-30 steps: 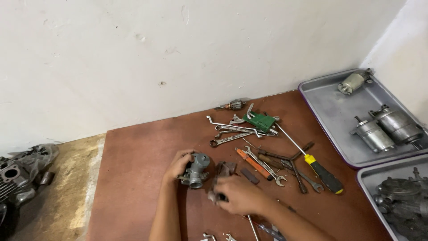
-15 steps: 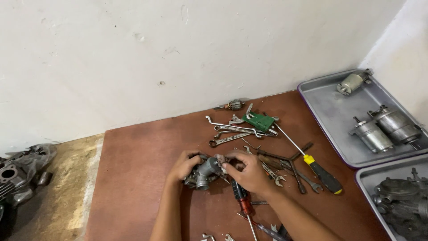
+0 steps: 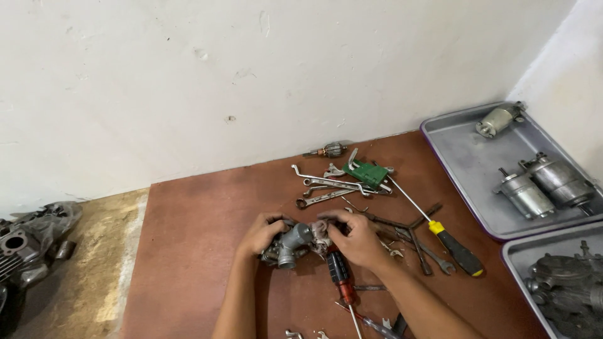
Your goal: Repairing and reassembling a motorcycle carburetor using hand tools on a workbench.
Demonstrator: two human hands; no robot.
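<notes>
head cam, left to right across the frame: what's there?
Engine part on the floor → left hand → grey metal part → right hand → yellow-and-black screwdriver → upper grey tray with cylindrical motors.

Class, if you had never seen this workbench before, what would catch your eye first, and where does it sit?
First, the two hands: the left hand and right hand close together around a small grey metal engine part at the middle of the reddish-brown mat. Next, the scatter of spanners toward the wall and the yellow-and-black screwdriver to the right. At far right, a grey tray holds cylindrical motors.
</notes>
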